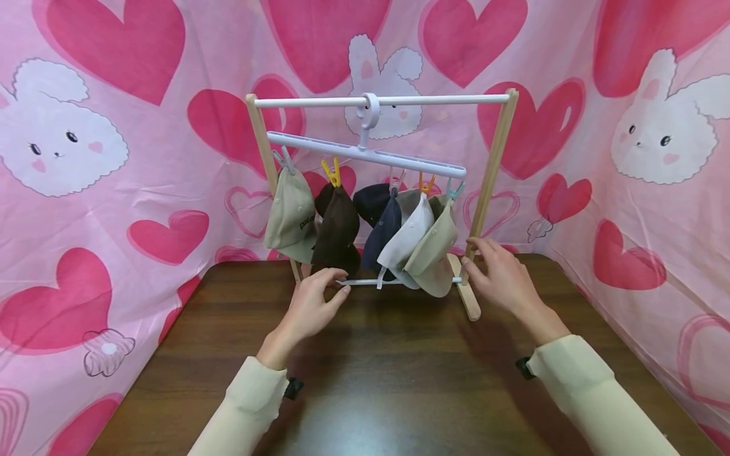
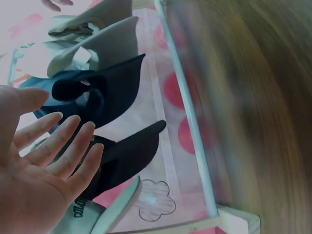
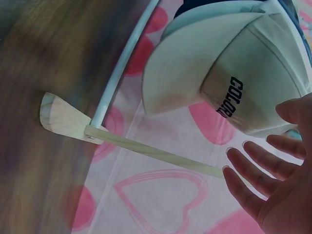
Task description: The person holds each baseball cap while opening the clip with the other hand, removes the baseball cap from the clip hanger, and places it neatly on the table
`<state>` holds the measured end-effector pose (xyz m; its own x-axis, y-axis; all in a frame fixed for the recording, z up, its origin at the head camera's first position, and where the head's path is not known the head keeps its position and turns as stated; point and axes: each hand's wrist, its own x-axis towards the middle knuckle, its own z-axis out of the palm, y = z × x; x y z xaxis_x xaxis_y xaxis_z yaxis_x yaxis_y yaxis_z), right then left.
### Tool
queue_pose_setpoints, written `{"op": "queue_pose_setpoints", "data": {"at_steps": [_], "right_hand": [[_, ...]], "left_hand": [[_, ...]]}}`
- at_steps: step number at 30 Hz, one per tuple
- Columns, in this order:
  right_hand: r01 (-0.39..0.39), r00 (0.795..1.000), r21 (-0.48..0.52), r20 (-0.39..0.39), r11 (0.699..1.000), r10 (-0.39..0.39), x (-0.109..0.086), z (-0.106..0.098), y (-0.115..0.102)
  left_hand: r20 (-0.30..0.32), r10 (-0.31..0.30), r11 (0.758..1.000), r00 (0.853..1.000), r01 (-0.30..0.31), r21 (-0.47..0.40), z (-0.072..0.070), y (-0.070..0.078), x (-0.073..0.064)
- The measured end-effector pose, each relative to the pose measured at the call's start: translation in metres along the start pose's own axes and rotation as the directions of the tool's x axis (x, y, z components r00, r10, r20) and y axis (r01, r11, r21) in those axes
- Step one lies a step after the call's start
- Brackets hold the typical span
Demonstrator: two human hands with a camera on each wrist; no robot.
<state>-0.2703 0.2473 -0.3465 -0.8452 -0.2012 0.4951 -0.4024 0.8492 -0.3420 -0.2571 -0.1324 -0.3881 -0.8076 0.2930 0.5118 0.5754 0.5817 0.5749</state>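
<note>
Several baseball caps hang by clothespins from a tilted white hanger (image 1: 319, 144), lower on its right, hooked over the rack's top rod (image 1: 445, 100). From left to right they are a khaki cap (image 1: 291, 206), a dark brown cap (image 1: 338, 231), a navy cap (image 1: 383, 231), a white cap (image 1: 407, 234) and a beige cap (image 1: 435, 248). My left hand (image 1: 310, 307), fingers loosely spread, is just below the brown cap, near the lower rod (image 2: 187, 105). Beside the right wooden post (image 1: 492, 174) is my right hand (image 1: 503, 278), its fingers relaxed and holding nothing.
The wooden rack stands at the back of a dark brown table (image 1: 376, 380), its right foot (image 1: 469, 303) pointing forward. Behind and beside it hangs a pink cloth (image 1: 217, 38) with hearts and rabbits. A yellow clothespin (image 1: 333, 172) grips the brown cap.
</note>
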Motion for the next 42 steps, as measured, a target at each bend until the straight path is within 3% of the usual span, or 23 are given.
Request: {"op": "queue_pose_setpoints", "data": {"at_steps": [9,18,29,42], "right_hand": [[-0.006,0.999,0.028,-0.041,1.0,0.007,0.008,-0.005,-0.003],[0.02,0.997,0.098,-0.072,0.995,-0.013,0.016,-0.007,-0.006],[0.027,0.997,0.161,-0.069,0.987,-0.016,0.03,-0.009,-0.009],[0.067,0.995,0.198,-0.09,0.978,-0.05,0.046,-0.017,-0.011]], "left_hand": [[0.008,0.022,0.993,1.0,-0.021,-0.12,0.011,0.013,0.009],[0.057,0.028,0.984,0.998,-0.017,-0.178,0.02,0.025,0.016],[0.05,0.005,0.977,0.999,0.006,-0.213,0.033,0.033,0.02],[0.066,-0.033,0.978,0.997,0.046,-0.203,0.037,0.042,0.021]]}}
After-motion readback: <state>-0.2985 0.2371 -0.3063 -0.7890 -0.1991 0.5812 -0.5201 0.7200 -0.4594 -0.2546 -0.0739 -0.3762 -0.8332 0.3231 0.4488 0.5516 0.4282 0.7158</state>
